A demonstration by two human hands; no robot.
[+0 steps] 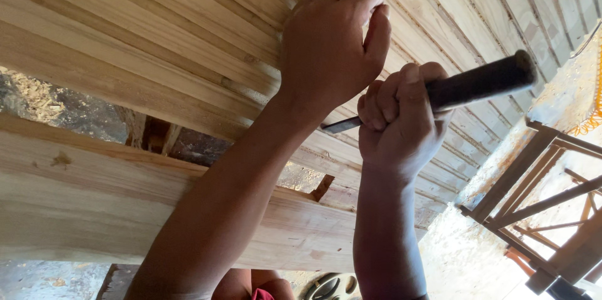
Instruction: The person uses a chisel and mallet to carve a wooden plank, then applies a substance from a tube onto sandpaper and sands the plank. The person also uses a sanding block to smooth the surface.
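Pale slatted wooden panel [157, 43] beneath; my right hand [398, 124] clamps the dark, stiff, weighty chisel handle [480, 80] mid-shaft, my left hand [329, 43] fisted just above — around what, I cannot tell.

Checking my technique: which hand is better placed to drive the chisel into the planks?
Right hand: it already grips the chisel. The left hand is pressed against the planks.

A carpentry workshop: raw wooden slats [157, 30] fill the view from 9 to 1 o'clock, an unfinished wooden frame [539, 193] stands at 4 o'clock, sawdust [464, 256] on the floor.
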